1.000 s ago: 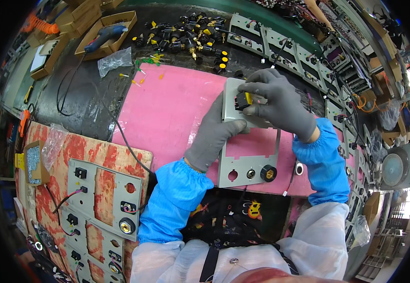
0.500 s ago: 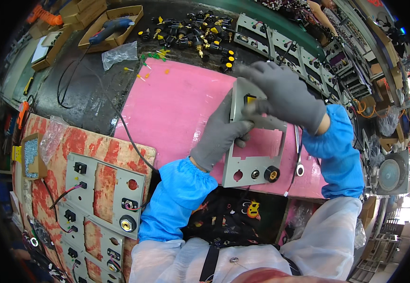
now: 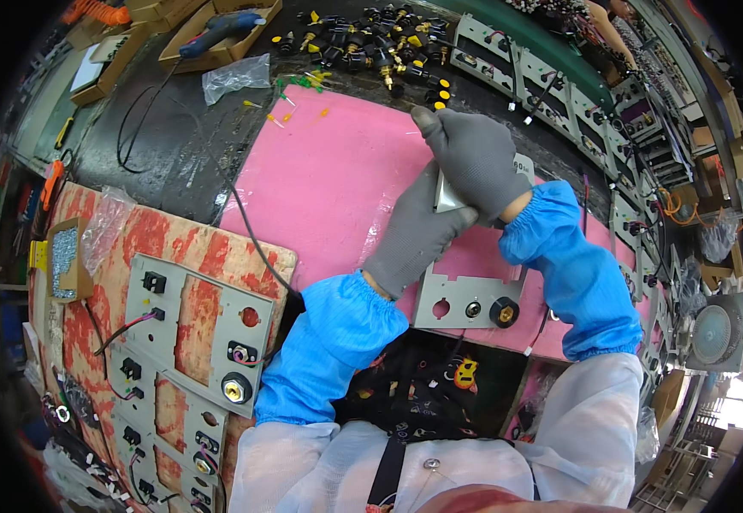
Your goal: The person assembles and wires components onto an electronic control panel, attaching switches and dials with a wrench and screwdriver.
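Note:
A grey metal panel stands over a pink sheet, its upper part mostly covered by my gloved hands. At its near end are a black round socket, a small silver fitting and a round hole. My left hand, in a grey glove, grips the panel's left side with the thumb across it. Over the panel's upper end, my right hand is closed with curled fingers. Whatever lies inside those fingers is hidden. Both forearms wear blue sleeves.
Similar panels with switches and wires lie on a worn red board at left. Behind are black fittings with yellow caps, small green and yellow parts, and a boxed blue tool. More panels line the right.
My right hand has turned and closed over the panel's upper end, covering the yellow-marked part seen before. My left hand still grips the panel. The whole view has shifted slightly.

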Demonstrator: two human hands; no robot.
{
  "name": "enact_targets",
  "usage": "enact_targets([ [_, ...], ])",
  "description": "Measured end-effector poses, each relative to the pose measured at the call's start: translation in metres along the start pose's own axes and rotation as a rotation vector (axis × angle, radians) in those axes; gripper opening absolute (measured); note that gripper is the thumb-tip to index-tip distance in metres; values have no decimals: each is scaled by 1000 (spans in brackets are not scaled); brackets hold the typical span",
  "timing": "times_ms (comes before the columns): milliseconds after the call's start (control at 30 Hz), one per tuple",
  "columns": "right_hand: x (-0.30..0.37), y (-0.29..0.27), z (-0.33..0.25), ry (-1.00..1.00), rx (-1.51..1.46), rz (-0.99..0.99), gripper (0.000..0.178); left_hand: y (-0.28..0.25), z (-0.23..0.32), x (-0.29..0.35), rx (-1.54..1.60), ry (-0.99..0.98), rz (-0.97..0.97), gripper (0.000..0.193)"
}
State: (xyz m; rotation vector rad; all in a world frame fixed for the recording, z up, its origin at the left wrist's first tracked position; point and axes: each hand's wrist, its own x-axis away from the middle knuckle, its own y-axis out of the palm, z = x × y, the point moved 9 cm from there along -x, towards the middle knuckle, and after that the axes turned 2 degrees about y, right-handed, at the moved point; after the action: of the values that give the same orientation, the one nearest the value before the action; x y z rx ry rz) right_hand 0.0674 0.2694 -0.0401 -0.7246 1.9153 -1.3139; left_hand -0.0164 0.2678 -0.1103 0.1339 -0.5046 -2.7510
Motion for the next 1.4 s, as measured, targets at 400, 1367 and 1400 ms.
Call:
enact_targets([
  [400, -55, 9, -46, -375, 144, -1, 21, -10, -9, 5, 58, -101, 101, 37],
  [1367, 35, -24, 81, 42, -1182, -118, 21, -18, -2, 5, 112, -67, 126, 39],
  [1400, 36, -22, 80, 34, -1195, -117, 21, -21, -1, 6, 99, -64, 132, 39],
])
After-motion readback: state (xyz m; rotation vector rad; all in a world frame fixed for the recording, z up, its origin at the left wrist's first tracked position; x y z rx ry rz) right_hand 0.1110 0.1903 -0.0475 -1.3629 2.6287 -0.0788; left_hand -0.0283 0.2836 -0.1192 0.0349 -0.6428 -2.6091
